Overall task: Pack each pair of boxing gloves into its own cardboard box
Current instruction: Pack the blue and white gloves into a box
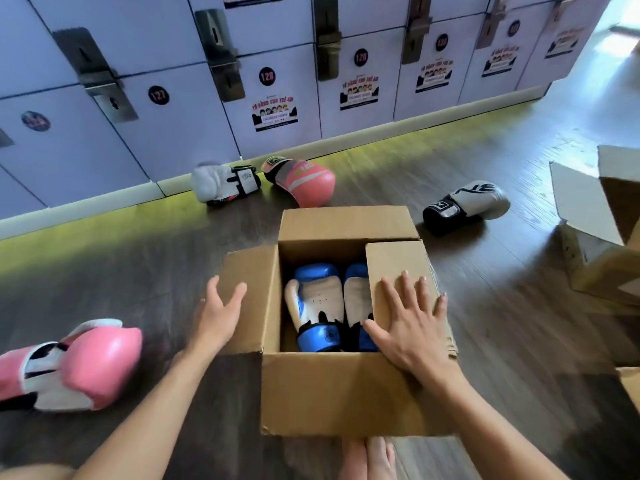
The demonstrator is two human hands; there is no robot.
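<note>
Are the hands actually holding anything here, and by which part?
Nothing is gripped. The right hand lies flat on the right flap of the cardboard box; the left hand is open at the left flap, contact unclear.

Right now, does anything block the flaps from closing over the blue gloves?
Nothing visible. The blue gloves lie in the cardboard box below its rim; right hand rests on one flap, left hand touches the other.

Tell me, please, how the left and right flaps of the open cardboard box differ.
The left flap lies spread outward, clear of the opening; the right flap is folded inward, partly covering the blue-and-white boxing gloves. The left hand only meets the left flap's outer edge, while the right hand lies flat on the right flap. Both are plain brown cardboard.
</note>
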